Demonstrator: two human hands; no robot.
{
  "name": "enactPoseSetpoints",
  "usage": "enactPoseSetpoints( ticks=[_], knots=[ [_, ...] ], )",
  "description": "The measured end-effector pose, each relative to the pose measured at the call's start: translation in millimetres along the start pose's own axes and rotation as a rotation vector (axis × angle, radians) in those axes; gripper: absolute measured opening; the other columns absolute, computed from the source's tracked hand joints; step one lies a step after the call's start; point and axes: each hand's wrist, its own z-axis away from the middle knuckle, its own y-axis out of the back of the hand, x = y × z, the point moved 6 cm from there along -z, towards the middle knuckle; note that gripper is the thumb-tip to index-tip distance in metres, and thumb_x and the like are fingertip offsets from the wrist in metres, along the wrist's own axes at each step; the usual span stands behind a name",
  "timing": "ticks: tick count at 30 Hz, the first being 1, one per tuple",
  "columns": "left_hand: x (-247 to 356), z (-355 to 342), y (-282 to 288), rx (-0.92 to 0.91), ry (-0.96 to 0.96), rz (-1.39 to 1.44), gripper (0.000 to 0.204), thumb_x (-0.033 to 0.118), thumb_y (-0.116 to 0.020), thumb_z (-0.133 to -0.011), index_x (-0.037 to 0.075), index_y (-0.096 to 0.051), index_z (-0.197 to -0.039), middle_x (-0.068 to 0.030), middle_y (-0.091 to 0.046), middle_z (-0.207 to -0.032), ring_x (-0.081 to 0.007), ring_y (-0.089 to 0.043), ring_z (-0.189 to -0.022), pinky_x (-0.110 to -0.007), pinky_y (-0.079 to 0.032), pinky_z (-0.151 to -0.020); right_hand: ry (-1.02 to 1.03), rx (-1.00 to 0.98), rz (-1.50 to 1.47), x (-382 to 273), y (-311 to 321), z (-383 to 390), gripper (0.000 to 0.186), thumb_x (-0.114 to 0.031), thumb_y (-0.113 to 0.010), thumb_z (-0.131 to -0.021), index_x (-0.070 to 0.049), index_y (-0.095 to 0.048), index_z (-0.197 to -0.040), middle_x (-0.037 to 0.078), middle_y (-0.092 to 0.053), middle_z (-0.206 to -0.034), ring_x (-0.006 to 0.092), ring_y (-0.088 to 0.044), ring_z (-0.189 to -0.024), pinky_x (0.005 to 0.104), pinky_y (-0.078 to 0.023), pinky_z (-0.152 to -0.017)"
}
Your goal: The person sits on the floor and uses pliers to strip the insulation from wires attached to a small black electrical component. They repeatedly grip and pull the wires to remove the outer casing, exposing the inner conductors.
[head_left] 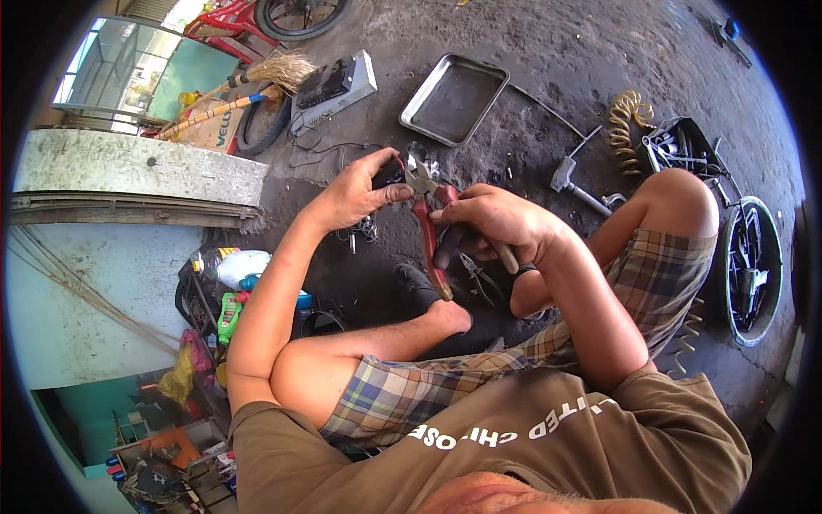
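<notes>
My left hand (364, 188) is closed on a small black part (387, 176) with some red on it. My right hand (497, 221) grips red-handled cutting pliers (426, 224), whose metal jaws sit beside the black part and a small shiny metal piece just above. Another dark item (451, 244), too hidden to name, lies under my right fingers. Beneath my hands are a tangle of dark small parts (360, 231) and another pair of pliers (475, 278) on the dirty floor.
A metal tray (454, 67) and a grey device (360, 94) lie ahead. Right are a T-handle tool (569, 180), coiled hose (625, 120), open tool case (676, 141) and tub of parts (751, 265). Left are bottles (240, 267), a broom (287, 73) and low wall (137, 171).
</notes>
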Motion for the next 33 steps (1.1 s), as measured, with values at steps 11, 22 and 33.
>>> enactPoseSetpoints(
  ticks=[11, 22, 33],
  knots=[
    [6, -5, -1, 0.089, -0.313, -0.130, 0.064, 0.049, -0.080, -0.093, -0.004, -0.064, -0.127, -0.0112, -0.073, -0.109, -0.0190, -0.064, -0.100, -0.037, -0.052, -0.092, -0.064, -0.090, -0.127, 2, 0, 0, 0.025, -0.027, -0.061, -0.107, -0.005, -0.071, -0.102, 0.016, -0.077, -0.081, 0.0075, -0.049, -0.046, 0.0243, -0.036, -0.041],
    [-5, -5, -5, 0.245, -0.419, -0.300, 0.071, 0.063, -0.072, -0.093, -0.005, -0.063, -0.110, -0.0219, -0.061, -0.077, -0.0257, -0.048, -0.068, -0.042, -0.051, -0.070, -0.059, -0.071, -0.301, 9, -6, -1, 0.018, -0.022, -0.062, -0.105, -0.007, -0.072, -0.104, -0.007, -0.044, -0.065, 0.0041, -0.039, -0.052, 0.0235, -0.029, -0.043],
    [-28, -11, -13, 0.314, -0.360, -0.343, 0.086, 0.072, -0.065, -0.093, -0.011, -0.063, -0.117, -0.0262, -0.066, -0.080, -0.0449, -0.071, -0.080, -0.044, -0.053, -0.069, -0.082, -0.029, -0.363, 17, -3, -9, 0.015, -0.020, -0.064, -0.103, -0.008, -0.068, -0.094, -0.007, -0.041, -0.065, 0.0043, -0.036, -0.051, 0.0242, -0.025, -0.043]
  ],
)
